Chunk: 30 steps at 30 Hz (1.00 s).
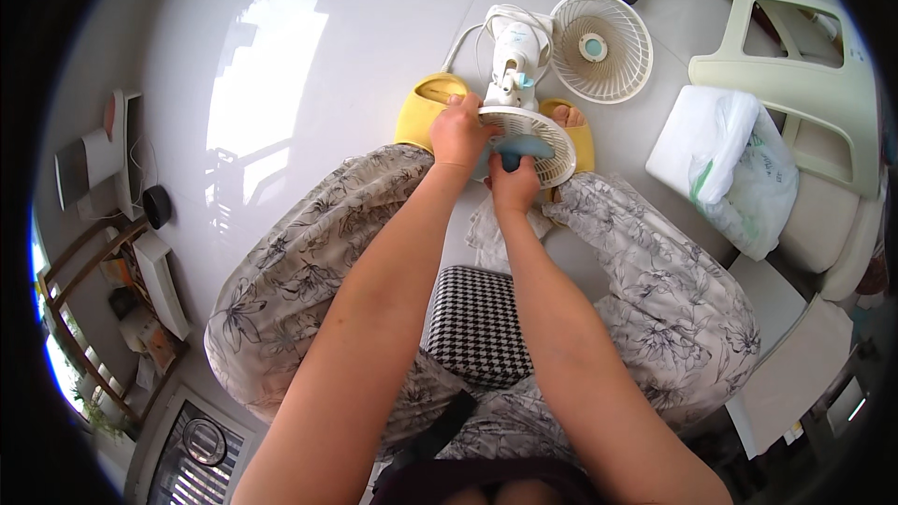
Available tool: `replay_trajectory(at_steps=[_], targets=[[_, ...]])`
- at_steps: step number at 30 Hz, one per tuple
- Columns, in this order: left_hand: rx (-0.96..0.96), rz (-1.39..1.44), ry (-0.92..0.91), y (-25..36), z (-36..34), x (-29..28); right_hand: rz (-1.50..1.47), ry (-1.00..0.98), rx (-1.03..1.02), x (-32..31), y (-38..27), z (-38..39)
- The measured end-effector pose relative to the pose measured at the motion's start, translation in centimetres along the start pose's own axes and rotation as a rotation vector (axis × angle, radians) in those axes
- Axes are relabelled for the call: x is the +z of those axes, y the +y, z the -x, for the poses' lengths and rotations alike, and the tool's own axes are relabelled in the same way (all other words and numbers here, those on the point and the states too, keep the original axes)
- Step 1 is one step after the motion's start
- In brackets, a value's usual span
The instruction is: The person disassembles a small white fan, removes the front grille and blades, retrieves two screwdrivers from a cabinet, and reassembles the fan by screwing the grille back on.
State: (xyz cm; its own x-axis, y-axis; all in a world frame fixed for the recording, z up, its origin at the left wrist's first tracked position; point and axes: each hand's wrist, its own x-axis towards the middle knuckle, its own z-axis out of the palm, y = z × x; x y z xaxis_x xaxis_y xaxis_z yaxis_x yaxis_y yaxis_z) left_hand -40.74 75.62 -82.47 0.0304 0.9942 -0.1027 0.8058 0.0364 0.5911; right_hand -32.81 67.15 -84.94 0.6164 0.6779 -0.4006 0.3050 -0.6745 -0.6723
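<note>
Above the white tiled floor (pixel 355 56), left hand (pixel 458 131) clamped on fan's rear grille (pixel 552 145), right hand (pixel 514 185) fingers wrapped around blue blade (pixel 526 145), detached front grille (pixel 601 47) just beside.

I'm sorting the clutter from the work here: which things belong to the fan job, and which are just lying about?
In hand:
left hand on the rear grille
right hand at the blue blade
fan body
front grille, set aside

Lying about:
plastic bag
chair
yellow slippers
checked stool

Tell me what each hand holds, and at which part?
Left hand grips the fan's rear grille at its rim; right hand holds the blue blade.
</note>
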Motion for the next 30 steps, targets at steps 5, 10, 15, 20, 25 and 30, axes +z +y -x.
replay_trajectory(at_steps=[5, 10, 15, 20, 25, 30], targets=[[-0.09, -0.016, -0.068, 1.0, -0.2, -0.9, -0.204, -0.071, 0.26, -1.1, -2.8, 0.6], [-0.165, -0.004, -0.095, 1.5, -0.1, -0.8, -0.224, -0.134, 0.256, -1.7, -2.8, 0.1], [-0.215, -0.024, -0.127, 1.8, -0.2, -0.6, -0.229, -0.139, 0.261, -1.5, -1.6, -0.7], [-0.194, -0.043, -0.125, 1.9, -0.5, -0.4, 0.001, -0.077, 0.124, -0.5, 0.1, -1.3], [-0.158, -0.04, -0.078, 1.0, -0.1, -0.3, 0.259, -0.049, -0.033, -2.2, -2.9, 0.1], [-0.072, 0.007, -0.083, 0.7, -0.3, -0.6, -0.133, -0.133, 0.297, -2.1, -3.1, 0.5]])
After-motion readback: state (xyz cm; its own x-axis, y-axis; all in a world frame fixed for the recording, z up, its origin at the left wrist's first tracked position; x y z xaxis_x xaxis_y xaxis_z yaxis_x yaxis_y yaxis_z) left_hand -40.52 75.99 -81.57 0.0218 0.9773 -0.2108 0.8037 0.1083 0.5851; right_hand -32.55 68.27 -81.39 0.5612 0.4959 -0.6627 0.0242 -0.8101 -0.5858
